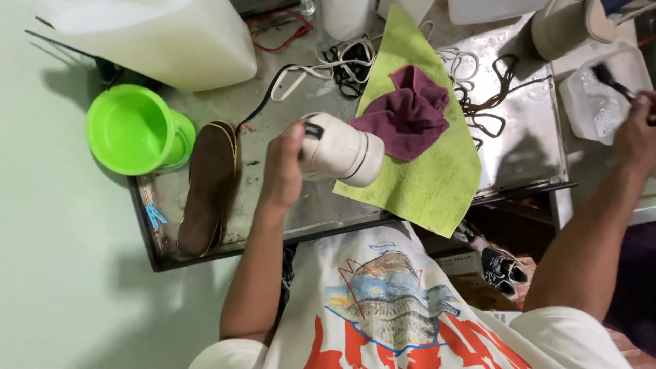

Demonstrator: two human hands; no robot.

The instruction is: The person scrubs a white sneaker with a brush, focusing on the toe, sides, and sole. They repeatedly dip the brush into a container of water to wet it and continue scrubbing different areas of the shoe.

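The left hand is gripping a white shoe over the green cloth, beside a maroon rag. Far right, the right hand is pinching a dark brush in a water tub.

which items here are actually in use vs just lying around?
In use:
- white shoe, held by left hand
- brush in right hand, at the clear tub
- green cloth under the shoe

Lying about:
- insole
- green cup
- maroon rag
- laces
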